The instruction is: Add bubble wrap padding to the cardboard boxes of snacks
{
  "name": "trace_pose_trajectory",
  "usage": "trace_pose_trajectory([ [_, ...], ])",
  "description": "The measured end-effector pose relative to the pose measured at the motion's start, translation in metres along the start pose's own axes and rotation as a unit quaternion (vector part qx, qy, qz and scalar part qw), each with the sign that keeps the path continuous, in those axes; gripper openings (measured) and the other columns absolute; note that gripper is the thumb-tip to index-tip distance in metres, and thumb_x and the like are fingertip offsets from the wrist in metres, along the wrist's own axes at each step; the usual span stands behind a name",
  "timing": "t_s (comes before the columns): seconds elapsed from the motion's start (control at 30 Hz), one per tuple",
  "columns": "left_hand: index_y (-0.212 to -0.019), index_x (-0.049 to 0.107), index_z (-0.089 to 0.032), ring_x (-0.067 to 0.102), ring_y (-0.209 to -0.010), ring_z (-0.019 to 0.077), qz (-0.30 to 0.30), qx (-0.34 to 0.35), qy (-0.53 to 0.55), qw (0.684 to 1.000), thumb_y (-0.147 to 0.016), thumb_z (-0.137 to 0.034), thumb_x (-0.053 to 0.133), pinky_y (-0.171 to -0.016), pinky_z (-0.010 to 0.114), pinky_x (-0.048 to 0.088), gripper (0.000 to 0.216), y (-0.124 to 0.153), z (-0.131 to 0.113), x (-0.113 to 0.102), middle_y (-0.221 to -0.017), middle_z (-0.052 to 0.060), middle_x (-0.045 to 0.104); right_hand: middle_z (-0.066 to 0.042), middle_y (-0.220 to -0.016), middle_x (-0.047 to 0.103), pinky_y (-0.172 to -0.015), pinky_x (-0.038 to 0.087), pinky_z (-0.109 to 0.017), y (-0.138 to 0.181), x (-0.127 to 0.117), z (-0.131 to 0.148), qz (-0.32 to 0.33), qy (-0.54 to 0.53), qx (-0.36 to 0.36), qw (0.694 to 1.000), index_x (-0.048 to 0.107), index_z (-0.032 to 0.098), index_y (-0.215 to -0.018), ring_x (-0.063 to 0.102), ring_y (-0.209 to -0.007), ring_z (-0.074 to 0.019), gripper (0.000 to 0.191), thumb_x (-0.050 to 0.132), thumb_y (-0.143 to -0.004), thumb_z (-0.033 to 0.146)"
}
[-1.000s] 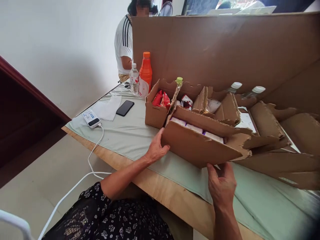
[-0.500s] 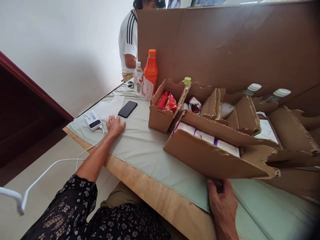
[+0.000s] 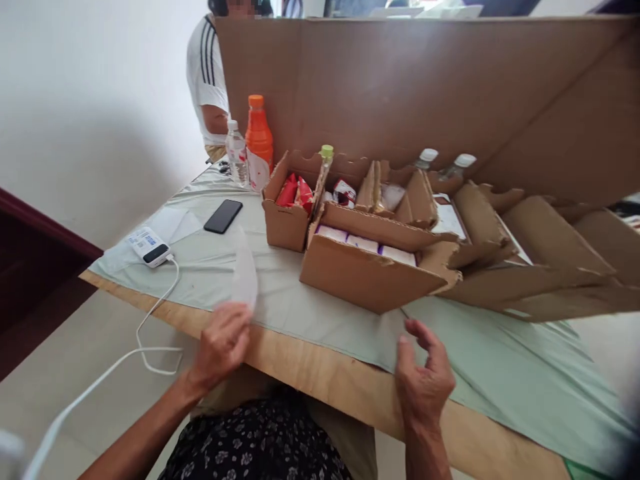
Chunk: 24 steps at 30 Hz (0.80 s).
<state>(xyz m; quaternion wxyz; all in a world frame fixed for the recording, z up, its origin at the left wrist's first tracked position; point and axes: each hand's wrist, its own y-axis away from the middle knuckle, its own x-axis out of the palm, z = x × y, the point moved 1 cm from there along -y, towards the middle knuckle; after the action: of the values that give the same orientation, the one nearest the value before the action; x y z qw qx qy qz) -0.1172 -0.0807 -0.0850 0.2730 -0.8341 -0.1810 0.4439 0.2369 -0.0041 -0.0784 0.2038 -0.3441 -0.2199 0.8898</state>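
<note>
My left hand (image 3: 224,340) is closed on the edge of a thin white translucent sheet (image 3: 245,273), which stands up from the fingers above the table's near edge. Whether it is paper or plastic film I cannot tell. Over the table edge on the other side, my right hand (image 3: 425,373) has its thumb and fingers curved apart, with nothing plainly between them. A cardboard box (image 3: 360,277) holding white and purple packs stands just beyond the right hand. More thin white sheets (image 3: 175,223) lie flat at the left, next to a white power bank (image 3: 150,247) with a cable.
A black phone (image 3: 223,217) lies on the green cloth (image 3: 280,300). Behind it stand a clear bottle (image 3: 237,155) and an orange bottle (image 3: 259,143). Cardboard compartments (image 3: 287,225) line the right side before a tall cardboard panel (image 3: 400,87). A person in white (image 3: 207,80) sits beyond.
My left hand has drawn back toward me from beside the power bank, lifting a white sheet. My right hand has come out from the box's front edge. The view has swung right.
</note>
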Motion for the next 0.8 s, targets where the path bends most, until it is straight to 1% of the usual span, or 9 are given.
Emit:
trace_pose_trajectory([
  [0.07, -0.107, 0.075, -0.025, 0.074, -0.103, 0.0238, 0.078, 0.077, 0.083, 0.99, -0.084, -0.004, 0.055, -0.098, 0.042, 0.059, 0.038, 0.013, -0.033, 0.005, -0.099, 0.006, 0.078, -0.015, -0.132, 0.07, -0.107, 0.05, -0.051, 0.01, -0.007, 0.035, 0.125, -0.028, -0.154, 0.98, 0.059, 0.024, -0.141, 0.064, -0.125, -0.031, 0.05, 0.064, -0.092, 0.028],
  [0.13, -0.104, 0.075, -0.023, 0.074, -0.1, 0.022, 0.154, 0.137, 0.144, 0.968, -0.084, 0.001, 0.051, -0.095, 0.04, 0.061, 0.039, 0.012, -0.057, 0.007, -0.094, 0.007, 0.078, -0.013, -0.147, 0.061, -0.115, 0.044, -0.053, 0.018, -0.005, 0.066, 0.306, -0.06, -0.289, 0.905, 0.05, 0.028, -0.151, 0.052, -0.142, -0.0318, 0.067, 0.07, -0.088, 0.027],
  [0.2, -0.1, 0.076, -0.022, 0.074, -0.095, 0.021, 0.203, 0.165, 0.171, 0.95, -0.087, 0.0, 0.049, -0.09, 0.038, 0.062, 0.037, 0.003, -0.069, 0.003, -0.092, 0.008, 0.078, -0.013, -0.154, 0.055, -0.121, 0.037, -0.055, 0.026, 0.005, 0.082, 0.448, -0.072, -0.349, 0.82, 0.045, 0.027, -0.156, 0.043, -0.15, -0.0325, 0.08, 0.076, -0.082, 0.028],
  [0.27, -0.097, 0.077, -0.023, 0.074, -0.09, 0.0205, 0.218, 0.152, 0.172, 0.948, -0.09, -0.003, 0.048, -0.085, 0.037, 0.063, 0.036, -0.006, -0.069, -0.005, -0.091, 0.008, 0.078, -0.015, -0.149, 0.06, -0.12, 0.036, -0.056, 0.03, 0.019, 0.079, 0.499, -0.066, -0.343, 0.793, 0.049, 0.023, -0.152, 0.046, -0.147, -0.0323, 0.076, 0.077, -0.081, 0.024],
  [0.4, -0.09, 0.078, -0.025, 0.075, -0.082, 0.019, 0.184, 0.075, 0.163, 0.966, -0.088, -0.005, 0.048, -0.075, 0.031, 0.063, 0.036, -0.025, -0.057, -0.03, -0.086, 0.005, 0.078, -0.011, -0.106, 0.079, -0.104, 0.049, -0.054, 0.026, 0.028, 0.054, 0.447, -0.06, -0.258, 0.855, 0.075, 0.022, -0.107, 0.069, -0.114, -0.0286, 0.023, 0.06, -0.092, 0.012],
  [0.53, -0.083, 0.077, -0.024, 0.074, -0.077, 0.0178, 0.16, 0.012, 0.215, 0.963, -0.088, -0.007, 0.051, -0.069, 0.029, 0.061, 0.032, -0.05, -0.063, -0.054, -0.083, 0.003, 0.077, -0.006, -0.103, 0.079, -0.098, 0.054, -0.046, -0.001, -0.02, 0.057, 0.403, -0.134, -0.18, 0.887, 0.072, 0.024, -0.093, 0.072, -0.107, -0.0248, 0.016, 0.057, -0.097, 0.025],
  [0.6, -0.08, 0.077, -0.024, 0.073, -0.077, 0.0176, 0.151, -0.007, 0.239, 0.959, -0.089, -0.009, 0.053, -0.07, 0.029, 0.06, 0.029, -0.066, -0.068, -0.058, -0.081, 0.002, 0.076, -0.002, -0.092, 0.079, -0.084, 0.057, -0.035, -0.019, -0.049, 0.066, 0.409, -0.146, -0.133, 0.891, 0.072, 0.025, -0.092, 0.073, -0.088, -0.0195, 0.016, 0.059, -0.097, 0.033],
  [0.7, -0.079, 0.076, -0.022, 0.072, -0.082, 0.0185, 0.156, -0.025, 0.232, 0.96, -0.087, -0.012, 0.054, -0.077, 0.032, 0.06, 0.026, -0.083, -0.064, -0.039, -0.083, 0.003, 0.076, 0.0, -0.08, 0.076, -0.066, 0.052, -0.027, -0.038, -0.061, 0.066, 0.415, -0.121, -0.083, 0.898, 0.073, 0.026, -0.09, 0.067, -0.07, -0.0153, 0.019, 0.063, -0.094, 0.042],
  [0.8, -0.084, 0.077, -0.019, 0.071, -0.085, 0.0201, 0.221, -0.057, 0.173, 0.958, -0.083, -0.011, 0.048, -0.083, 0.036, 0.06, 0.031, -0.085, -0.043, 0.007, -0.089, 0.005, 0.076, -0.003, -0.085, 0.077, -0.071, 0.052, -0.03, -0.044, -0.036, 0.036, 0.399, -0.058, -0.056, 0.913, 0.073, 0.023, -0.091, 0.069, -0.076, -0.0183, 0.018, 0.063, -0.091, 0.039],
])
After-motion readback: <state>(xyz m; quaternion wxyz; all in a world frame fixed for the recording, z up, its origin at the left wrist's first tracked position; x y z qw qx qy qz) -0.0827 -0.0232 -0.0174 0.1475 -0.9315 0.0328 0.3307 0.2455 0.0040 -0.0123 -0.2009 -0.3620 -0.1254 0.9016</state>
